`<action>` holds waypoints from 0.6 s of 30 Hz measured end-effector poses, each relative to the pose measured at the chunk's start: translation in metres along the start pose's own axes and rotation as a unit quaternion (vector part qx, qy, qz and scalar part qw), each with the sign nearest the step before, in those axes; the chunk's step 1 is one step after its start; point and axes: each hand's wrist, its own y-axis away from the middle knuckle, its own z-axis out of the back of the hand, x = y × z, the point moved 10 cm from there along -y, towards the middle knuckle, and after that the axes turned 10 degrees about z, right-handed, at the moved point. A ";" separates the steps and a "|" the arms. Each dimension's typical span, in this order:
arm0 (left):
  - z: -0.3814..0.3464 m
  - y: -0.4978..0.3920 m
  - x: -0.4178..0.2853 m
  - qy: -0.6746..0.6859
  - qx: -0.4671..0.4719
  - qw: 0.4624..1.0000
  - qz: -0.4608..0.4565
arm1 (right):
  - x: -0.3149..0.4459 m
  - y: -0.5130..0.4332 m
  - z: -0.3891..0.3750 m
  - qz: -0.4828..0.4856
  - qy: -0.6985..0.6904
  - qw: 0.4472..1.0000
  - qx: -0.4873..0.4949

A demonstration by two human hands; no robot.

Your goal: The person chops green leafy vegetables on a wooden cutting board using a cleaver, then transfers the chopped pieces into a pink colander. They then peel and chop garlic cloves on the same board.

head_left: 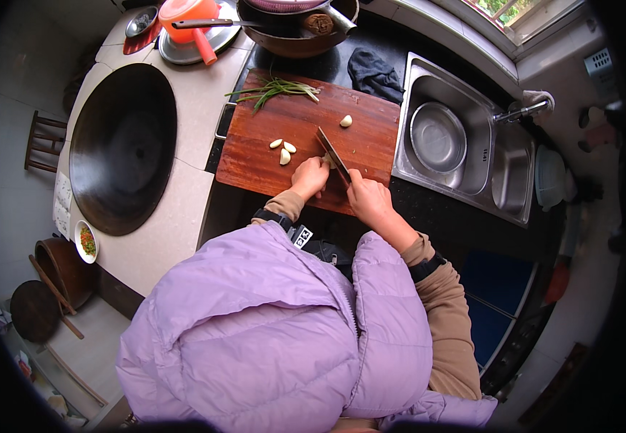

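Observation:
My right hand (370,199) grips a kitchen knife (332,151), its blade pointing away from me over the wooden cutting board (269,176). Just left of the blade, the fingers of my left hand (311,177) press a pale piece of garlic (328,159) against the board. My fingers partly cover that piece. To the left lie three peeled garlic cloves (285,157), close together. Another clove (346,120) rests alone farther back on the right. A bunch of green scallions (280,91) lies across the board's far left corner.
A large iron wok (123,149) is set into the tiled counter at left, with a small bowl of chopped peppers (86,242) near it. Right of the board is a steel sink (478,130) holding a metal basin (438,137). A dark cloth (373,73) and a pan (297,46) sit behind.

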 end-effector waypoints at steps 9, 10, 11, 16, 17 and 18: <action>0.003 0.002 -0.002 -0.012 -0.033 0.999 -0.004 | 0.002 0.001 0.013 -0.007 -0.012 1.000 -0.006; 0.004 0.003 -0.003 -0.024 -0.042 0.999 -0.010 | 0.003 0.002 0.012 -0.011 -0.018 1.000 -0.002; 0.004 0.003 -0.003 -0.027 -0.045 0.999 -0.010 | 0.005 0.002 0.013 -0.011 -0.024 1.000 -0.002; 0.006 0.003 -0.006 -0.048 -0.072 0.996 -0.013 | 0.008 0.001 0.005 -0.015 -0.027 0.999 0.013; 0.006 0.002 -0.005 -0.049 -0.074 0.996 -0.012 | 0.008 0.000 0.003 -0.012 -0.029 0.999 0.019; 0.005 0.001 -0.002 -0.041 -0.073 0.996 -0.005 | 0.008 -0.002 0.000 -0.012 -0.029 0.999 0.028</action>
